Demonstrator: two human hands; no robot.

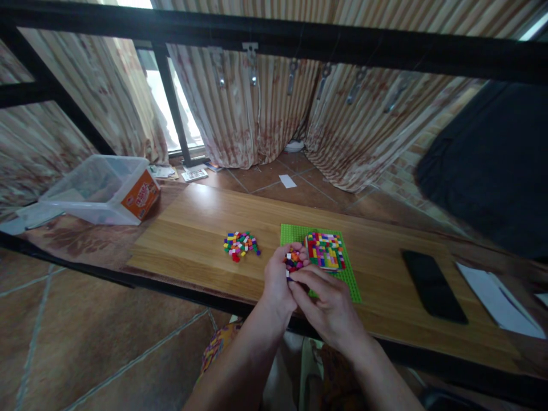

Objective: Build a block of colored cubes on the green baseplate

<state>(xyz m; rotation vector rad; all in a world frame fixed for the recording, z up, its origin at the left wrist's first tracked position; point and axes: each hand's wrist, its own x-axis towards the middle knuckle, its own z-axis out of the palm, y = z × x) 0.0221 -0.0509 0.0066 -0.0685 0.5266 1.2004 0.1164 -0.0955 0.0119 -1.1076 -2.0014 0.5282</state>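
My left hand (276, 278) is cupped around a handful of small coloured building bricks (295, 258). Thumb and forefinger of my right hand (323, 297) are pinched together at the edge of that palm, on a small white brick (288, 274). Just beyond my hands lies a green studded baseplate (351, 279). On it stands a many-coloured block of bricks (326, 250), built close together; my fingers hide its near left side. To the left, a loose pile of small bricks (240, 244) lies on the wooden board.
The wooden board (180, 245) carries a black phone (433, 285) at the right, near white paper (499, 299). A clear plastic box (107, 191) with an orange label stands at the far left. A black metal rail (274, 31) crosses above, with curtains (261, 108) behind.
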